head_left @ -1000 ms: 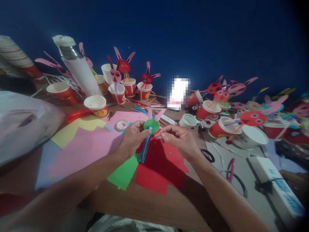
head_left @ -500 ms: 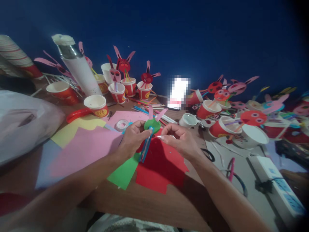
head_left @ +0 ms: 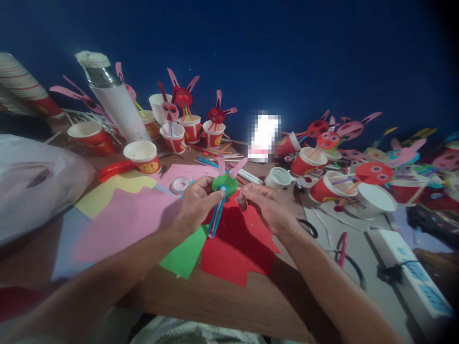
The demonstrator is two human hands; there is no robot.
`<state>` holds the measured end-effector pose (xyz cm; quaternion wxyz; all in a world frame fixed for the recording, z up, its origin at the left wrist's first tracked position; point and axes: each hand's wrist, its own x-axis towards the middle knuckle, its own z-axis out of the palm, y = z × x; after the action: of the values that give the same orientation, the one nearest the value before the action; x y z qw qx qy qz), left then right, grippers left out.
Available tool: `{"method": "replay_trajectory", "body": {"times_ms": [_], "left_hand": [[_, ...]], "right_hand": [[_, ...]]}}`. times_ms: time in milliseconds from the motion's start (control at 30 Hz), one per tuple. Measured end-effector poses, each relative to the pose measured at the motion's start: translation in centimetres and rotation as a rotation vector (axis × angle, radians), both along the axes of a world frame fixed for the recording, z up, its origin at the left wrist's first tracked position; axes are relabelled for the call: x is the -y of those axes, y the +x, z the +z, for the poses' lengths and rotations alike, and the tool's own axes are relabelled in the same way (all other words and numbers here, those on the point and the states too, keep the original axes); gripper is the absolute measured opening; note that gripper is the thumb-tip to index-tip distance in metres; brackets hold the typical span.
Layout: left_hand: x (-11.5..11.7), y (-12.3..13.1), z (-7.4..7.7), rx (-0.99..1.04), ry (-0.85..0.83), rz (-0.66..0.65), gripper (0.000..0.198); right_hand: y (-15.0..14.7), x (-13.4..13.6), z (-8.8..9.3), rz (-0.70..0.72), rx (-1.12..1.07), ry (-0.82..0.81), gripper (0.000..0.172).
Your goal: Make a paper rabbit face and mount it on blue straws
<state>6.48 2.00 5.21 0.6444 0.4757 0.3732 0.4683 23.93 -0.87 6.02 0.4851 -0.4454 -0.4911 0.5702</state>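
Note:
Between thumb and fingers my left hand (head_left: 199, 203) pinches a green paper head (head_left: 225, 185) with two pink ears. Blue and white sticks (head_left: 217, 215) hang down from it, over the red paper (head_left: 238, 248). My right hand (head_left: 263, 203) is just right of the green head, its thumb and fingers pressed together near the head's edge; what they hold, if anything, is too small to name. Green paper (head_left: 186, 253) lies under my left wrist.
Behind my hands stand red cups (head_left: 214, 134) with paper rabbit heads, a flask (head_left: 116, 105) and a bright phone (head_left: 264, 138). Scissors (head_left: 114, 169) and a plastic bag (head_left: 39, 186) are left. A power strip (head_left: 412, 272) lies right.
My right hand has moved slightly up and left, its fingers closing at the green head's edge. My left hand still holds the head and sticks.

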Motion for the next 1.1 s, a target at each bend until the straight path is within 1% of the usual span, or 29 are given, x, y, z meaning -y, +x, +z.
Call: {"method": "replay_trajectory", "body": {"times_ms": [100,200,300,367,467,567,667,867,967,1100], "left_hand": [[-0.1,-0.1,0.2,0.057,-0.021,0.002,0.021],[-0.2,-0.2,0.5,0.095,-0.057,0.008,0.022],[-0.6,-0.4,0.8,0.177,-0.090,-0.015,0.021],[-1.0,-0.7,0.9,0.247,-0.129,-0.039,0.021],[-1.5,-1.1,1.2,0.334,-0.215,-0.049,0.019],[-1.5,-1.2,1.3,0.385,-0.256,-0.088,0.015],[-1.2,-1.0,1.4,0.393,-0.230,-0.120,0.014],[-0.9,-0.8,1.7,0.374,-0.126,-0.128,0.019],[-0.8,-0.8,1.8,0.356,-0.089,-0.122,0.018],[-0.6,-0.8,1.9,0.322,-0.076,-0.109,0.019]], "right_hand": [[0.0,-0.1,-0.1,-0.050,-0.068,0.008,0.020],[0.0,-0.1,0.2,-0.049,-0.092,-0.043,0.009],[-0.2,-0.1,0.6,-0.103,-0.084,-0.104,0.013],[-0.4,0.0,0.8,-0.159,-0.071,-0.112,0.013],[-0.6,0.1,1.0,-0.200,-0.045,-0.091,0.010],[-0.7,0.2,0.9,-0.196,-0.001,-0.045,0.009],[-0.9,0.2,0.6,-0.193,0.050,-0.007,0.009],[-1.2,0.3,0.0,-0.213,0.123,0.064,0.011],[-1.2,0.3,-0.1,-0.212,0.144,0.071,0.014],[-1.3,0.4,-0.1,-0.213,0.118,0.047,0.015]]}}
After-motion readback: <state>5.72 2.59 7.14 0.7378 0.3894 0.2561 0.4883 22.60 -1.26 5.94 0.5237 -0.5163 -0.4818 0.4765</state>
